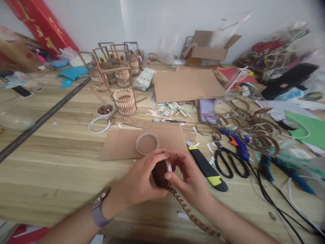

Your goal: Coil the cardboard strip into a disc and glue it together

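Both hands hold a small dark brown coiled piece (pixel 160 173) above the front of the wooden table. My left hand (pixel 142 176) wraps round its left side, fingers curved over the top. My right hand (pixel 186 176) closes on its right side, with the thumb on its edge. A long brown corrugated strip (pixel 188 210) trails from the coil down to the lower right. Just beyond the fingertips, a white ring (pixel 137 144) lies on a flat cardboard piece (pixel 114 144).
Right of the hands lie a utility knife (pixel 203 164), black scissors (pixel 230 161), a blue glue gun (pixel 238 145) and cables. Curled brown strips (pixel 256 125) are farther right. Small bamboo baskets (pixel 124 101) stand at the back left, near cardboard sheets (pixel 180 84) and an open box (pixel 207 54).
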Tool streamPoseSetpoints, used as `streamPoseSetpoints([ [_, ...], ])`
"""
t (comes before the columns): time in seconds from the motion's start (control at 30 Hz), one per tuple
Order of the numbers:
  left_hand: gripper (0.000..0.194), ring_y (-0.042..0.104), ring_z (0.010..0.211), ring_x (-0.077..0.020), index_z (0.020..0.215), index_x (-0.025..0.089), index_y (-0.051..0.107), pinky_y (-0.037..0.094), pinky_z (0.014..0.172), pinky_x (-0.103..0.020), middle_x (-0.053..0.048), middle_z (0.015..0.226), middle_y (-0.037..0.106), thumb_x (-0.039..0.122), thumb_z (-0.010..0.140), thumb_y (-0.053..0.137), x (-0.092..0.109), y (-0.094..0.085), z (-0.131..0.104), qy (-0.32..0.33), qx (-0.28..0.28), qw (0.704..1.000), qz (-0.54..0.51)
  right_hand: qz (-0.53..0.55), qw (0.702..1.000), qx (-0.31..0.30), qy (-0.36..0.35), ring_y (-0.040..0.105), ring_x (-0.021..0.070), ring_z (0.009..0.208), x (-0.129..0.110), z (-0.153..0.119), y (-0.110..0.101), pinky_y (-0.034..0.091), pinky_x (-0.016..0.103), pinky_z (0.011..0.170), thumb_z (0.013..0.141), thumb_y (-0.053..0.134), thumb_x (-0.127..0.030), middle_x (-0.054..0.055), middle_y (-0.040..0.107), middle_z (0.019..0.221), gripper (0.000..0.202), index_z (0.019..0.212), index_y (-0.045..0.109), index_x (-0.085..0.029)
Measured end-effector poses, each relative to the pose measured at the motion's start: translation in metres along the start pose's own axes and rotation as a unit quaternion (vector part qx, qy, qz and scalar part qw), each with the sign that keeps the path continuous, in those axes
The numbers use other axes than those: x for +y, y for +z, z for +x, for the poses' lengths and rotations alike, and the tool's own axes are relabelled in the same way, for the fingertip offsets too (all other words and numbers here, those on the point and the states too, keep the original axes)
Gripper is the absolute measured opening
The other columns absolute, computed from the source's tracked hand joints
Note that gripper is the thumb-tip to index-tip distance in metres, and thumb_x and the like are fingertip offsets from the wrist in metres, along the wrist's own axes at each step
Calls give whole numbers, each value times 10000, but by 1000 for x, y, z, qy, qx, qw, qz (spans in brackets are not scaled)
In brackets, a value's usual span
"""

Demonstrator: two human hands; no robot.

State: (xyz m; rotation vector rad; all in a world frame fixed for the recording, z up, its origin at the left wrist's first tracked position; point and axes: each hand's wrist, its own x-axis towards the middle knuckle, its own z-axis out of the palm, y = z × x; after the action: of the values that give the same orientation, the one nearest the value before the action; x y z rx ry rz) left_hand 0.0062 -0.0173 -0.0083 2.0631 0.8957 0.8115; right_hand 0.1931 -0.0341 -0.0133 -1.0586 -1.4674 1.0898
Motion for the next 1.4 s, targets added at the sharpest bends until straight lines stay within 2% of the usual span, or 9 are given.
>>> streamPoseSetpoints([
  [0.13,676,484,1364,-316,1346,265,490,458,1082,-460,-153,1461,487,184,744,788,-3,0,0,48,7,998,32,-8,1000,-5,-2,574,185,754,0,1,-2,489,326,729,743,794,-540,31,647,915,562,1209,610,-287],
  [0.23,541,482,1364,-316,1280,250,543,467,1064,-447,-167,1449,478,232,790,771,-4,-2,1,47,9,998,49,-32,999,5,-31,589,186,741,-2,2,-5,491,323,714,674,834,-556,20,662,895,623,1195,611,-296],
  [0.27,532,489,1357,-319,1270,244,548,469,1061,-446,-171,1442,482,239,788,773,-4,-2,1,43,12,998,51,-47,998,10,-50,593,184,732,-3,2,-6,488,320,705,691,833,-535,17,667,880,560,1153,628,-295],
  [0.4,562,521,1323,-325,1266,224,539,475,1056,-445,-175,1409,505,199,758,777,-1,-4,3,27,28,997,70,-133,983,22,-124,628,180,732,-12,8,-12,478,310,677,888,685,-297,21,688,814,26,889,680,-272],
  [0.47,572,533,1310,-322,1271,228,531,480,1052,-444,-169,1401,506,181,754,769,-1,-5,3,24,35,996,84,-172,977,13,-127,657,183,751,-15,11,-14,491,307,672,890,642,-209,29,706,808,84,848,691,-263],
  [0.57,589,548,1291,-319,1285,245,524,492,1040,-445,-153,1398,503,152,748,750,-2,-4,4,22,37,993,110,-212,968,-12,-132,678,185,721,-15,14,-17,511,309,648,865,647,-185,40,729,812,98,856,716,-254],
  [0.8,589,579,1245,-324,1294,238,546,525,1001,-459,-162,1400,493,154,748,751,-8,-1,3,20,31,985,170,-310,919,-33,-242,661,156,634,-9,19,-23,501,289,625,886,607,-153,29,700,709,131,815,702,-209],
  [1.2,609,590,1234,-322,1294,248,548,537,986,-455,-162,1397,497,163,735,774,-7,-1,2,28,32,982,184,-294,925,-52,-236,664,151,643,-7,19,-23,524,273,614,912,585,-148,31,696,721,142,811,673,-194],
  [1.4,595,588,1238,-316,1284,216,564,526,1005,-430,-171,1380,509,135,727,760,-5,0,3,37,43,983,172,-320,914,-37,-244,663,156,665,-10,16,-21,524,279,613,921,571,-156,35,692,741,150,822,678,-191],
])
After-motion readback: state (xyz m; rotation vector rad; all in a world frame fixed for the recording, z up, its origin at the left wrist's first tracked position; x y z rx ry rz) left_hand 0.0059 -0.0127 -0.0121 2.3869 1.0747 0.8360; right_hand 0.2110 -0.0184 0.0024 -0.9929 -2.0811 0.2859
